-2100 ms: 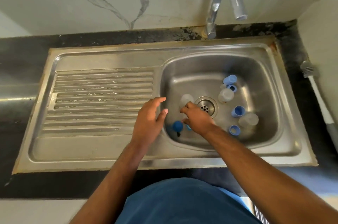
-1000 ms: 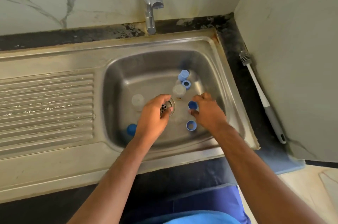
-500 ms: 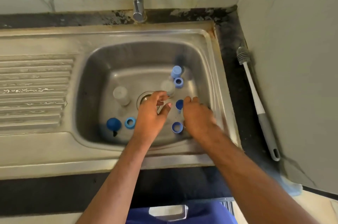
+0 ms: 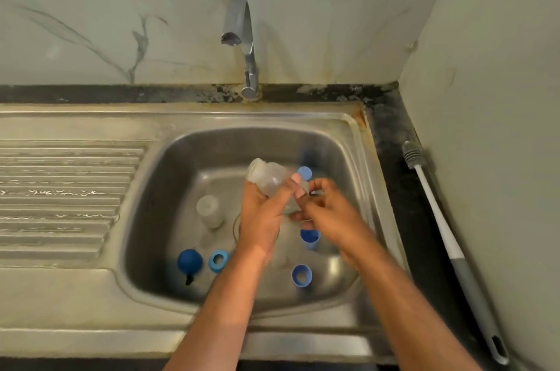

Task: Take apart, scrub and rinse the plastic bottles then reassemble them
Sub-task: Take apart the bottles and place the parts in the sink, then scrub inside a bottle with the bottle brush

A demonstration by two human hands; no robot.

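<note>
Lifted since before, a clear bottle (image 4: 270,180) is gripped by both hands' fingers (image 4: 296,181) over the steel sink (image 4: 357,140).

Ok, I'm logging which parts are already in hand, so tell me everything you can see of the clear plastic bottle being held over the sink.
The clear plastic bottle is small, translucent and looks empty, with no cap on its threaded neck. It is tilted, neck up toward the left, above the steel sink basin. The left hand grips its body from below; the right hand touches its lower end with its fingertips. Motion blur hides finer detail.
</note>
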